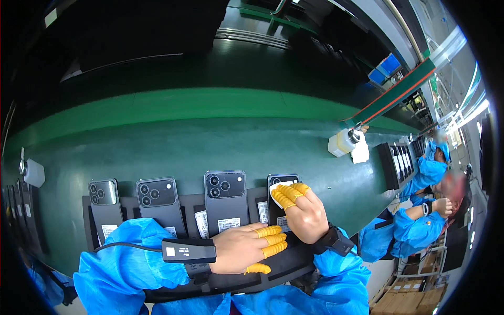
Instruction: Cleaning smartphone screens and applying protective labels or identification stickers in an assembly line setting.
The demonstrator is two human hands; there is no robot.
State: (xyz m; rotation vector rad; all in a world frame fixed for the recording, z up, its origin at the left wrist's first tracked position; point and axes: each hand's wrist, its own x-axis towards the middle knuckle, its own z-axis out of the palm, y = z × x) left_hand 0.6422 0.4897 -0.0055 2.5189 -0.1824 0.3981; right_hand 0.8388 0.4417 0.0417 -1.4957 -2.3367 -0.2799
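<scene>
Several dark smartphones lie back up in a row in a black foam tray (pixel 191 200); their camera bumps face away from me. My right hand (pixel 307 215), with yellow finger cots, is closed on a folded white cloth (pixel 280 186). It presses the cloth on the camera area of the rightmost phone (pixel 273 209). My left hand (pixel 239 249), also in yellow finger cots, lies with fingers stretched out over the lower end of that phone and the tray. Left of it are a third phone (pixel 226 191), a second phone (pixel 157 197) and the leftmost phone (pixel 105 197).
On the green bench mat (pixel 236 144) a white bottle (pixel 341 143) stands at the right beside a crumpled white cloth (pixel 360 149). Another white bottle (pixel 34 173) is at the far left. A black rack of phones (pixel 396 163) and people in blue smocks (pixel 417 226) are at the right.
</scene>
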